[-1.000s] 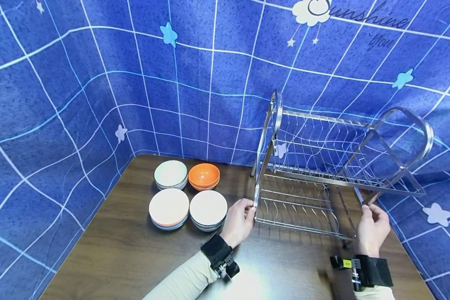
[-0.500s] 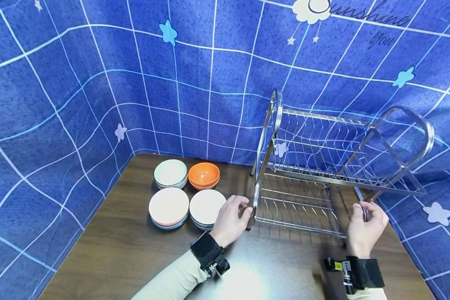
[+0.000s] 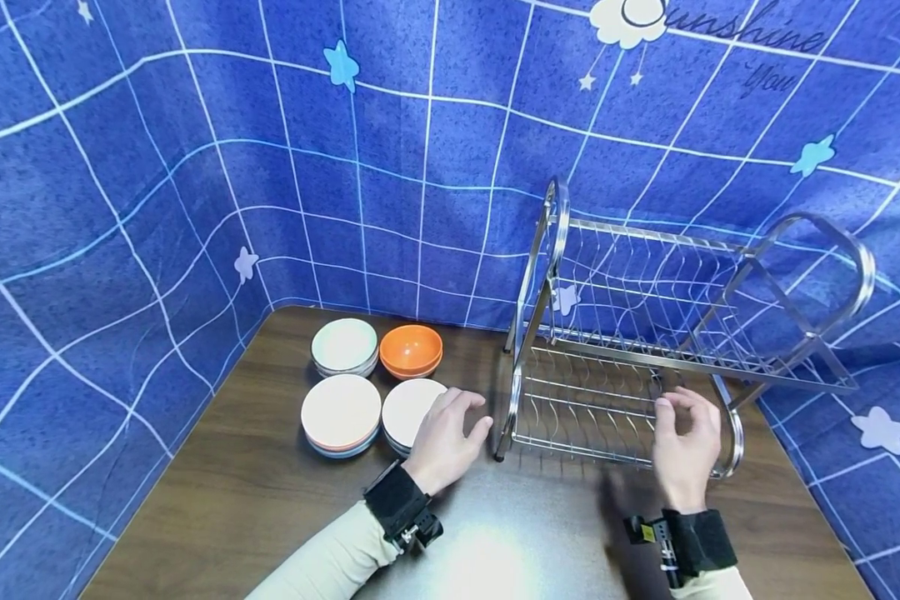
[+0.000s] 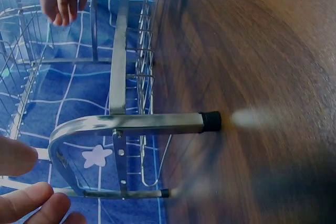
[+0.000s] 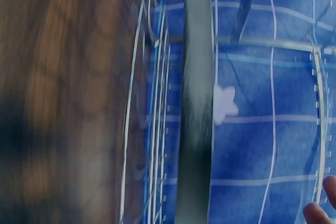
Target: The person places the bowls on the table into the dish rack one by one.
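Note:
A two-tier metal dish rack (image 3: 630,358) stands at the back right. My left hand (image 3: 446,437), fingers loosely bent and holding nothing, is between the rack's front left leg and a stack of white bowls (image 3: 411,410), whose right part it hides. In the left wrist view, its fingers (image 4: 29,203) are apart from the leg with its black foot (image 4: 212,121). My right hand (image 3: 687,450) is in front of the rack's lower tier, thumb and fingers apart around nothing. In the right wrist view, its fingertips (image 5: 317,213) show at the lower right, beyond a metal bar (image 5: 197,103).
Left of the rack are orange bowls (image 3: 411,350), pale green-white bowls (image 3: 344,346) and a stack with a white bowl (image 3: 341,412) over orange and blue rims. All stand on the brown wooden table (image 3: 270,517). A blue gridded curtain (image 3: 285,167) surrounds the back and sides.
Both hands have let go of the rack's front legs. The left hand has drawn away leftward and nearer; the right hand has moved left, in front of the lower tier.

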A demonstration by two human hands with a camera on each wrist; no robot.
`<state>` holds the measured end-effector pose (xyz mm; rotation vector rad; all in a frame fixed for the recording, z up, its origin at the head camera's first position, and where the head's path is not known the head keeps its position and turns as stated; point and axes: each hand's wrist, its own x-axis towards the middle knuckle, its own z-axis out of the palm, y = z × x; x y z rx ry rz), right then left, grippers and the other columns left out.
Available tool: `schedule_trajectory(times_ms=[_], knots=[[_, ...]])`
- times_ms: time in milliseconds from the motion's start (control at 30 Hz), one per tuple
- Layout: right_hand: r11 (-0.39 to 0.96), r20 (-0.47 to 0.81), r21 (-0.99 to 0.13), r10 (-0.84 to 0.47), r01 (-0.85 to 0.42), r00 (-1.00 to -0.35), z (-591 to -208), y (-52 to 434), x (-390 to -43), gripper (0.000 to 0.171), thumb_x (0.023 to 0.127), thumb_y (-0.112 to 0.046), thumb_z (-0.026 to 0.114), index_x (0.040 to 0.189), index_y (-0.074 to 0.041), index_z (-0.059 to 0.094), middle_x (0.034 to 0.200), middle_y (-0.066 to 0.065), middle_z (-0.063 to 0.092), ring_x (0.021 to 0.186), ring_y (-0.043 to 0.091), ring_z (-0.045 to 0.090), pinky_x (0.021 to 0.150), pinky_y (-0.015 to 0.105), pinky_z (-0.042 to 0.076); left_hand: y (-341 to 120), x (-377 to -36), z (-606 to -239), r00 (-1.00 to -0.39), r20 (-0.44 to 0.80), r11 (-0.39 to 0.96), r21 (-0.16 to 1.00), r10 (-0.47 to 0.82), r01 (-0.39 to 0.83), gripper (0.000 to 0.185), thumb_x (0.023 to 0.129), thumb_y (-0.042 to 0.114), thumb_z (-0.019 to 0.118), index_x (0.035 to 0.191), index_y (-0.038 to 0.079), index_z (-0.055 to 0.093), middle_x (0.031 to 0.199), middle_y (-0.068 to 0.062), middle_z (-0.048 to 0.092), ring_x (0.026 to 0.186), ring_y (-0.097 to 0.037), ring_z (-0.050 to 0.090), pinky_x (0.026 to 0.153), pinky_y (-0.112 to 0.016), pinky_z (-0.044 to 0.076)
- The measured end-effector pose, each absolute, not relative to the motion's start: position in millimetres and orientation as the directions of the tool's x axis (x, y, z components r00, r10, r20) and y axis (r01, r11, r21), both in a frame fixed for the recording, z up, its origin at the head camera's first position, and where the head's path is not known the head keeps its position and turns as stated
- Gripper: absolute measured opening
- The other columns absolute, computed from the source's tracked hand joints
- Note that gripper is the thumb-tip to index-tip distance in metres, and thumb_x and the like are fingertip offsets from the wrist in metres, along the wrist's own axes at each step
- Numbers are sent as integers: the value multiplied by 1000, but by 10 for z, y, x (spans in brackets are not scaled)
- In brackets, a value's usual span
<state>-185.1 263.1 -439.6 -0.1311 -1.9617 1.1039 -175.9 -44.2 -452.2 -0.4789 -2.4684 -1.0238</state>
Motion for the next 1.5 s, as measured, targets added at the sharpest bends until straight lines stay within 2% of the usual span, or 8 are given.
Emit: schedule_trajectory(times_ms=[100,300,500,633,900,1100,1333,1500], knots=[[600,635,-730,417,-327,-651,-4400,2498,-1878,9,87,-1,62,93,6,64,110,14,62,105,13,50,88,18,34,-476,-1761,-4519,-837,527,683,558,147,471,24,84,20,70,104,10,67,97,-2,62,94,-21,56,80,-35,47],[593,604,-735,350,-330,-716,-4438,2248,-1922,12,89,-5,63,98,3,65,107,13,63,102,19,52,86,23,35,-560,-1764,-4483,-834,534,707,535,140,462,27,83,22,72,106,9,68,99,-3,62,95,-22,56,81,-35,47],[534,509,-793,319,-292,-799,-4480,1981,-1921,16,91,-11,62,103,-1,64,102,9,62,94,14,54,85,31,41,-688,-1808,-4410,-856,506,782,490,105,385,34,81,22,72,111,5,68,102,-8,63,97,-27,56,84,-40,46],[475,444,-837,295,-273,-846,-4519,1814,-1925,19,93,-14,61,107,-1,62,101,7,61,92,13,54,85,27,43,-807,-1856,-4375,-862,498,825,446,93,347,39,80,22,73,113,2,67,102,-12,62,97,-31,54,85,-42,45],[433,407,-857,233,-281,-883,-4557,1563,-1922,18,93,-14,60,106,-2,62,101,9,65,93,15,58,84,18,44,-1059,-1934,-4386,-871,489,895,364,51,257,36,78,19,76,109,3,66,103,-15,59,93,-33,51,76,-43,43],[416,373,-870,206,-264,-905,-4579,1422,-1918,19,92,-14,63,105,-1,64,98,8,67,86,15,60,75,15,46,-1173,-1990,-4433,-903,429,955,253,32,154,33,77,19,77,103,0,66,94,-17,57,92,-35,49,77,-47,42],[368,313,-901,182,-231,-932,-4603,1300,-1893,17,93,-18,62,105,-6,66,89,6,65,74,15,56,63,21,43,-1249,-2034,-4466,-940,342,980,180,23,89,26,81,18,72,99,0,67,91,-17,58,90,-36,49,82,-49,39],[338,272,-919,169,-204,-947,-4629,1226,-1892,18,94,-20,60,103,-7,68,82,6,63,67,15,53,56,23,41,-1293,-2078,-4506,-957,286,984,156,36,83,22,81,13,68,100,1,67,87,-15,63,93,-38,52,95,-55,34]])
